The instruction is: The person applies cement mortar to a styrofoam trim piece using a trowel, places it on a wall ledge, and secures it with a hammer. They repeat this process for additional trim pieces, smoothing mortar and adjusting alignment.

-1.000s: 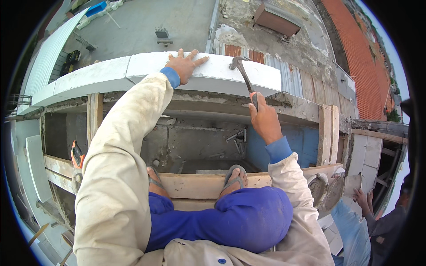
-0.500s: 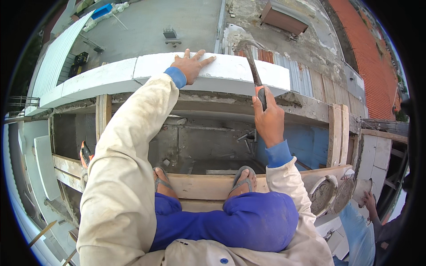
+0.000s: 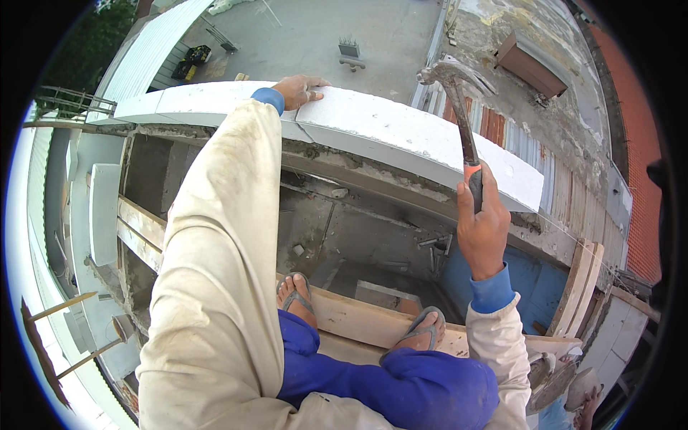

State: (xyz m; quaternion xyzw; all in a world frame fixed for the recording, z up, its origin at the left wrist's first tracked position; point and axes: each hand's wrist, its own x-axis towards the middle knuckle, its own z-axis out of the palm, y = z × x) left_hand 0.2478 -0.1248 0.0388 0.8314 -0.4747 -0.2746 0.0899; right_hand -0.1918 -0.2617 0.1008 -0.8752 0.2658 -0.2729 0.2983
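Observation:
My right hand [image 3: 484, 231] is wrapped round the orange-and-black grip of a claw hammer [image 3: 461, 115], which points up and away with its metal head above the far side of the wall. Out in front, my left hand [image 3: 297, 93] rests on top of the row of white blocks, fingers stretched out and lying over the joint between a shorter left-hand block [image 3: 208, 94] and a long white block [image 3: 416, 132]. The hammer head is apart from the blocks. The blocks sit on a rough concrete beam [image 3: 373, 175].
My sandalled feet stand on a wooden plank [image 3: 344, 315] above a deep grey space with rubble. Upright boards [image 3: 579, 287] stand at the right, near buckets of mortar [image 3: 552, 383] and another person's hand [image 3: 591, 405]. Beyond the wall lies a concrete yard far below.
My view has turned leftward. My left hand has shifted left along the blocks to the joint, its fingers less spread. My right hand still grips the raised hammer.

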